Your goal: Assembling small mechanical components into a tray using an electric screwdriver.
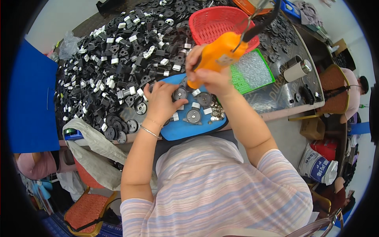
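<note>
My right hand point(209, 75) is wrapped round an orange electric screwdriver point(222, 51). The tool tilts, its lower end close above the blue tray point(173, 132). My left hand point(162, 98) rests over the tray's left side, thumb and index finger around a black round part point(180, 93) with a metal centre. What its other fingers touch is partly hidden. To the right lie two more black discs, one with a white tab point(194, 116) and another point(204, 98). Small metal screws or caps point(215, 114) are gathered at the tray's right edge.
A large heap of black and white plastic parts point(114, 59) covers the table's left. Beyond the tray stand a red basket point(205, 23) and a green basket point(256, 71) of small shiny pieces. A tumbler point(298, 71) lies at right. A coiled cable point(264, 23) hangs above the screwdriver.
</note>
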`<act>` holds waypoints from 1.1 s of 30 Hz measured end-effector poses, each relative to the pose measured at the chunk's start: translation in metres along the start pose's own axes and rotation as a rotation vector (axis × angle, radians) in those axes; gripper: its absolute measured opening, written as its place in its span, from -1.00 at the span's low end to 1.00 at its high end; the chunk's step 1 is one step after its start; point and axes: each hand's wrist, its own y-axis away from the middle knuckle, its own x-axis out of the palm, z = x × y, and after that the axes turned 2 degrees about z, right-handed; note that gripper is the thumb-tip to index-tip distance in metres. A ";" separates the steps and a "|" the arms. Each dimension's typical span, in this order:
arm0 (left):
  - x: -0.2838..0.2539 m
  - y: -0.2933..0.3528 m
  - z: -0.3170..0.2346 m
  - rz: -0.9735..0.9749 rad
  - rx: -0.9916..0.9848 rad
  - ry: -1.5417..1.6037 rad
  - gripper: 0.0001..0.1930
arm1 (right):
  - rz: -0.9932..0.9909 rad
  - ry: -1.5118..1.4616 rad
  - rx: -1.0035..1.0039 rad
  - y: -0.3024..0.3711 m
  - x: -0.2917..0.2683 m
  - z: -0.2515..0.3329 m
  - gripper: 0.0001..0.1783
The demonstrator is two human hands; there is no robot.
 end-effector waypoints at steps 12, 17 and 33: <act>-0.006 0.008 -0.013 0.022 -0.026 -0.102 -0.44 | -0.520 0.467 -0.234 0.033 -0.078 0.062 -0.75; -0.011 0.006 -0.011 0.100 -0.064 -0.051 -0.45 | -0.520 0.428 -0.255 0.038 -0.084 0.054 -0.77; -0.007 0.006 -0.014 0.067 -0.061 -0.059 -0.47 | -0.511 0.402 -0.237 0.032 -0.090 0.047 -0.80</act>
